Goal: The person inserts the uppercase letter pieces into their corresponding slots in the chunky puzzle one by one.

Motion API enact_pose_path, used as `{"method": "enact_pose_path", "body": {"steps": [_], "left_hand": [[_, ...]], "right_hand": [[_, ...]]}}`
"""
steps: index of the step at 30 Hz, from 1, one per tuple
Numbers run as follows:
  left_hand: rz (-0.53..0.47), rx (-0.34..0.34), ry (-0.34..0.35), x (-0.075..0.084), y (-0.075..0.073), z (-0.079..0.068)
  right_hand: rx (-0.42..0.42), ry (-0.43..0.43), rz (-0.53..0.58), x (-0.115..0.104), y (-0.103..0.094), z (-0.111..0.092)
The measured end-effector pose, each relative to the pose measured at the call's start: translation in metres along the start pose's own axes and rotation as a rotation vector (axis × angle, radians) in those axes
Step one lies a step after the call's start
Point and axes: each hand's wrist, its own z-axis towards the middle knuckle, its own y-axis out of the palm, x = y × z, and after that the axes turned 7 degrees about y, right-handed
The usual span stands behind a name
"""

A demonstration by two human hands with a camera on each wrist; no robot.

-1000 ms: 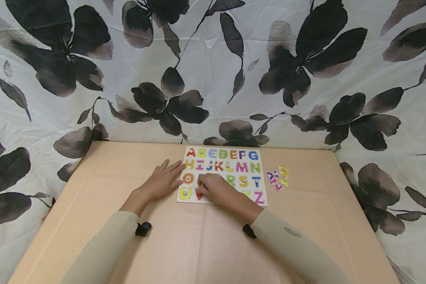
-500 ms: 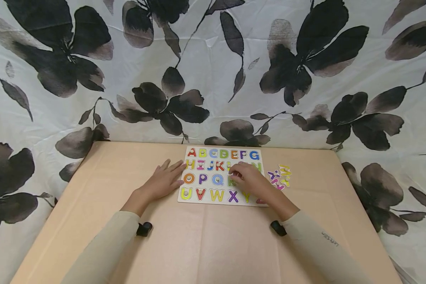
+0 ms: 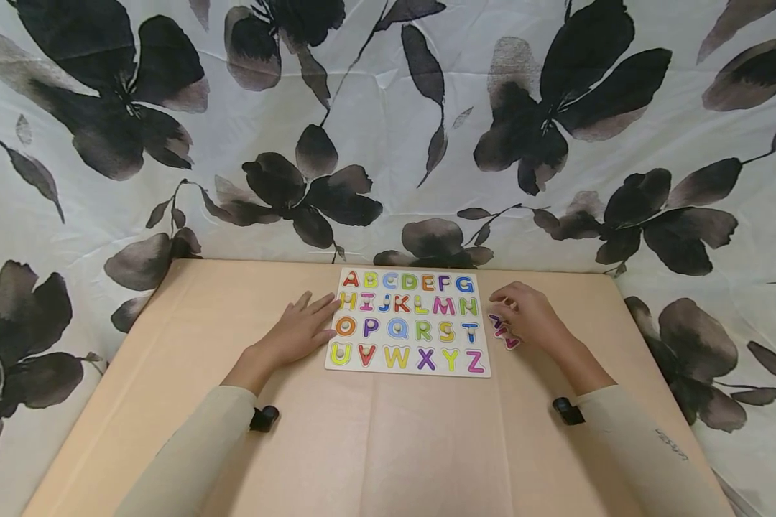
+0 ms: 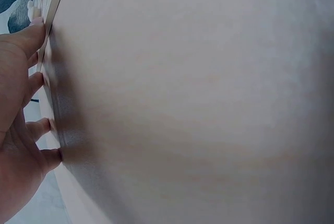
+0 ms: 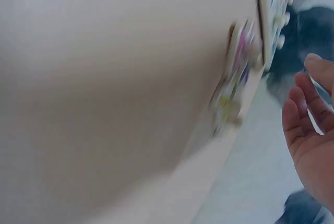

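Note:
A white alphabet puzzle board (image 3: 379,362) with rows of colourful letters from A to Z lies near the table's far edge. My left hand (image 3: 300,330) has its fingers spread, their tips at the board's left edge; the left wrist view shows the thumb (image 4: 31,36) there too. To the right of the board, my right hand (image 3: 532,316) hovers over loose letter pieces, fingers loosely bent, with nothing visible between them. A purple X piece (image 3: 495,321) and a pink piece (image 3: 510,342) show beside it. Yellow-green (image 5: 224,106) shows among the blurred pieces in the right wrist view.
The table (image 3: 388,445) has a plain light tan cover. Behind it hangs a white cloth (image 3: 388,108) with dark flowers. Small knobs (image 5: 284,20) stand up from several letters on the board.
My right hand has moved right, from the middle of the board, over P and Q, to above the loose pieces. P and Q are uncovered now. The left hand has stayed at the board's edge.

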Motion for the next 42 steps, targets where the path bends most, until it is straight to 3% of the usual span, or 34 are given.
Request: {"method": "enact_pose_path", "body": {"steps": [10, 17, 27, 33, 42], "left_hand": [[0.000, 0.005, -0.011, 0.001, 0.001, 0.002], [0.005, 0.004, -0.013, 0.000, 0.002, 0.003], [0.006, 0.008, -0.018, 0.001, 0.001, 0.003], [0.010, 0.010, -0.012, 0.001, 0.002, 0.003], [0.014, 0.015, -0.008, 0.001, 0.001, 0.002]], "right_hand": [[0.000, 0.083, -0.049, 0.043, -0.010, 0.009], [-0.012, 0.150, -0.069, 0.052, -0.005, 0.007], [0.005, 0.143, -0.066, 0.060, -0.002, 0.009], [0.015, 0.125, -0.064, 0.053, -0.007, 0.008], [-0.042, 0.115, -0.034, 0.010, -0.003, 0.002]]}}
